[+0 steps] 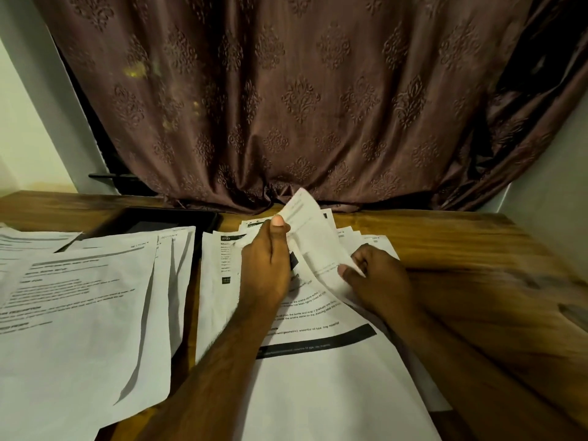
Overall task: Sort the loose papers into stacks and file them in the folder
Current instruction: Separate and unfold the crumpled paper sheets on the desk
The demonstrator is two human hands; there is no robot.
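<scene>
Both your left hand (pixel 265 265) and right hand (pixel 378 278) pinch one lifted sheet (pixel 313 246) above the right pile (pixel 305 361); sorting continues, likely carrying it to the left stack (pixel 86 313).

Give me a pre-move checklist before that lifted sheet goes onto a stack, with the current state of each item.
1. Lifted sheet held at both ends: ok; the left hand pinches its top edge and the right hand pinches its lower edge.
2. Only one sheet lifted: cannot tell; the paper is bent and blurred.
3. Heading on the lifted sheet readable for sorting: not ok; the print is too blurred.
4. Destination stack in view: ok; the left stack lies fanned on the wooden table.
5. Right pile squared up: not ok; its sheets are splayed at the far end.
6. Folder ready: cannot tell; a dark flat object lies behind the left stack.
</scene>
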